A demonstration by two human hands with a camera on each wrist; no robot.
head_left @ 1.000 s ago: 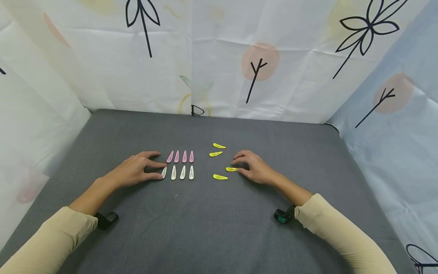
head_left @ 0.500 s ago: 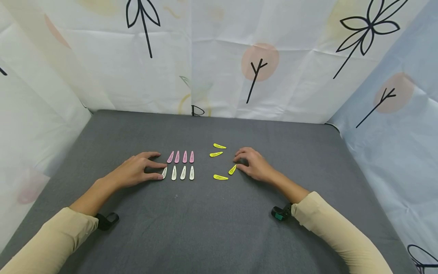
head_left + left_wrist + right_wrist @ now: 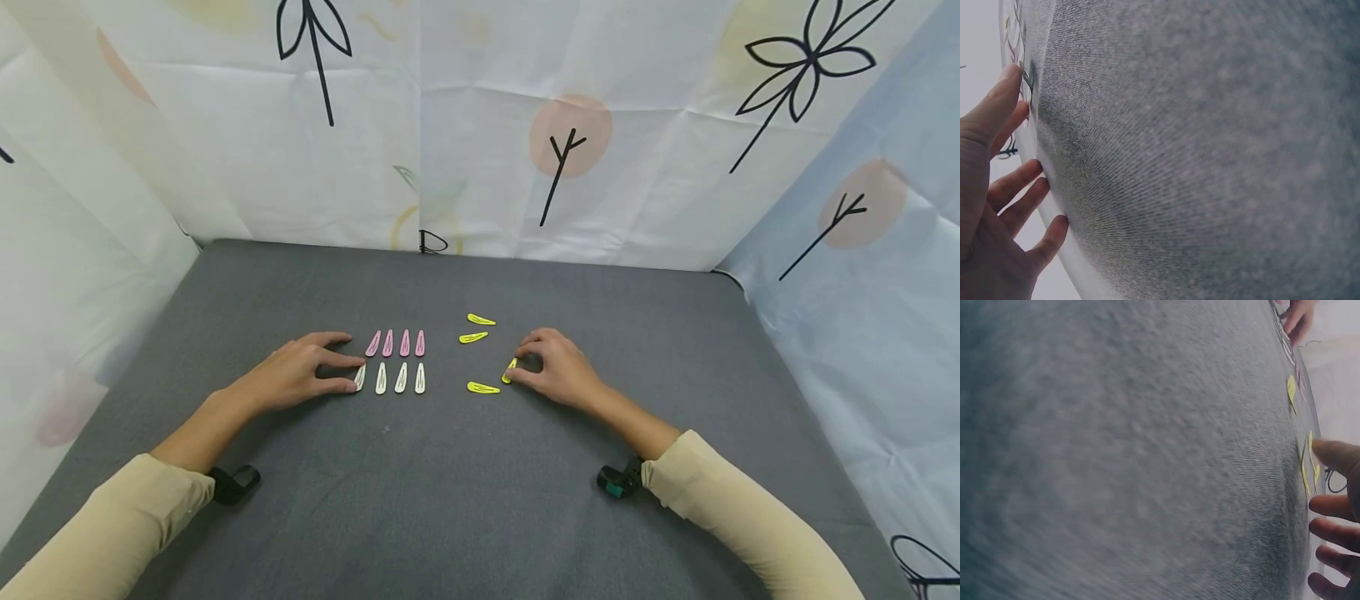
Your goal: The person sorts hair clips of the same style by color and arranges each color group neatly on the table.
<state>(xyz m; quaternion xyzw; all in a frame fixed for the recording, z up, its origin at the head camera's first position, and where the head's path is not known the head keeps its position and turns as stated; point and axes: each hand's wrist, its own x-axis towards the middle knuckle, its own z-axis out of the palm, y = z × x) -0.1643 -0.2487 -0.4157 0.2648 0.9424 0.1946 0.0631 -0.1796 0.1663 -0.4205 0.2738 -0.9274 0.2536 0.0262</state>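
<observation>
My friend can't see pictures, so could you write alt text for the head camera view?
A person's left hand holds the leftmost white hair clip and their right hand a yellow clip on a gray surface. Between them lie four pink clips, three more white clips and three more yellow clips.

The grey surface (image 3: 1147, 450) filled most of the right wrist view. At the right edge, the right hand (image 3: 1346, 509) had its fingers apart, with a yellow clip (image 3: 1305, 474) between thumb and forefinger. Another yellow clip (image 3: 1292, 392) lay higher up, below blurred paler clips (image 3: 1287, 350) near the left hand (image 3: 1299, 322). Pale cloth (image 3: 1342, 381) hung behind.
</observation>
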